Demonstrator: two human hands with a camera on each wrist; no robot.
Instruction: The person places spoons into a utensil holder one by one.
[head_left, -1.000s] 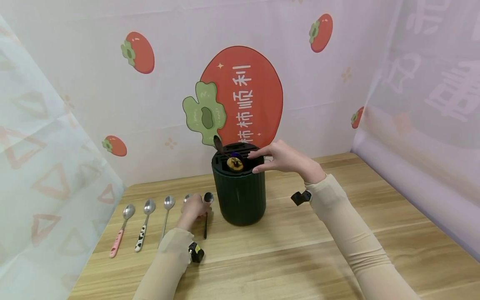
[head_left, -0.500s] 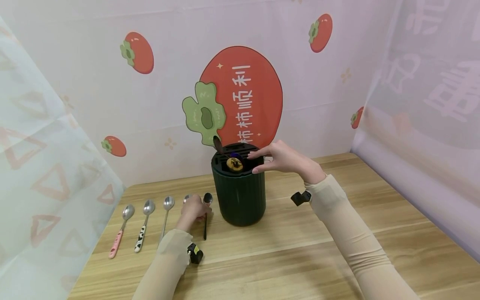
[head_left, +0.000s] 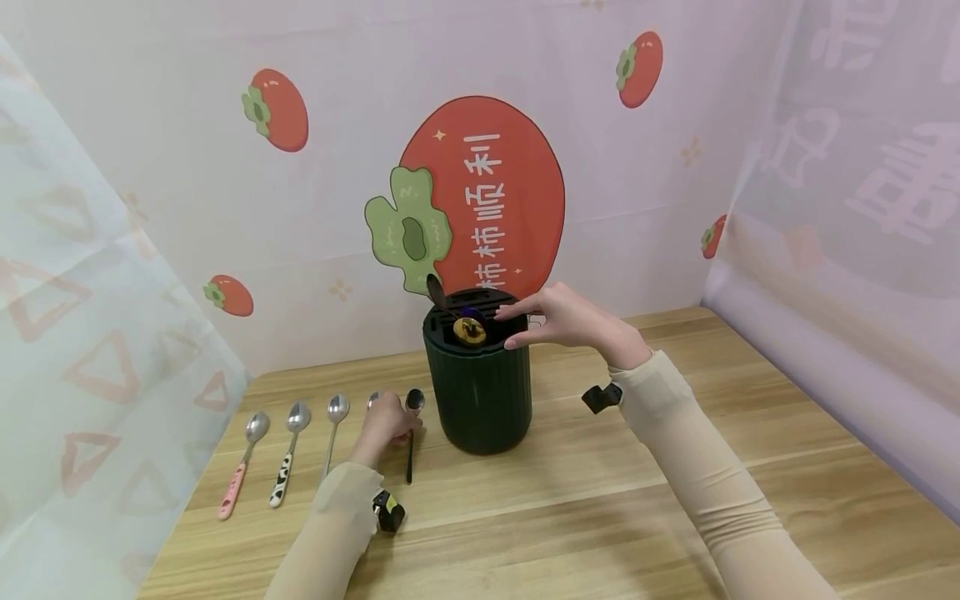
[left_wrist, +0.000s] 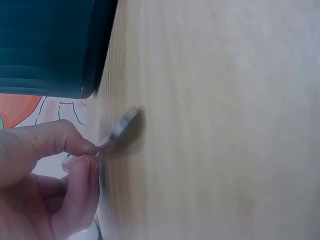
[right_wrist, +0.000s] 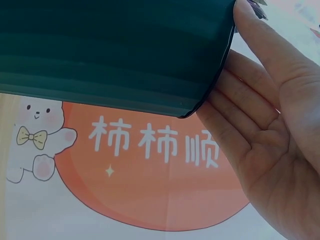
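In the head view, my left hand (head_left: 387, 418) is low over the table, beside a black spoon (head_left: 414, 401) that lies with its bowl away from me. The left wrist view has thumb and fingertips pinching a thin spoon stem (left_wrist: 121, 125); the fingers hide its far part. My right hand (head_left: 567, 315) rests at the right rim of a dark green ribbed utensil holder (head_left: 480, 400), thumb in front and extended fingers across the top and behind the wall. A gold spoon (head_left: 470, 331), a dark spoon (head_left: 436, 292) and something purple stick out of the holder's black slotted top.
Left of my left hand lie a pink-handled spoon (head_left: 245, 460), a cow-patterned spoon (head_left: 288, 454) and a plain silver spoon (head_left: 337, 410). Another silver spoon bowl (head_left: 373, 398) is partly behind the hand. A printed cloth (head_left: 337, 183) hangs behind the wooden table (head_left: 570, 517).
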